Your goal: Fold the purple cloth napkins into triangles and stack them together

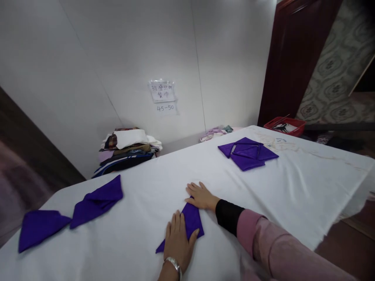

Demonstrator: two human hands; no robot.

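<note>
A folded purple cloth lies on the white-covered bench, around the middle of its length, with one narrow point aimed at the near edge and another at the far edge. The left hand rests palm down across its near part; its four fingers are straight and close together, the thumb spread out over the cloth towards the right. A silver bracelet circles that wrist. The right hand is flat at the far point, thumb on the tip, its other fingers slightly spread over the bench. Neither hand is pinching anything. A black cuff shows below a pink sleeve on the right arm.

Towards the left end of the bench lie two more purple cloths: one near the left edge, the other just beside it, close to the far edge. A purple pile of overlapping folded pieces sits near the far right corner.

Past the far edge, a stack of clothes stands by the wall, with a pink heap farther right. Handwritten sheets hang above. A red basket is just beyond the right edge, near a dark red door.
</note>
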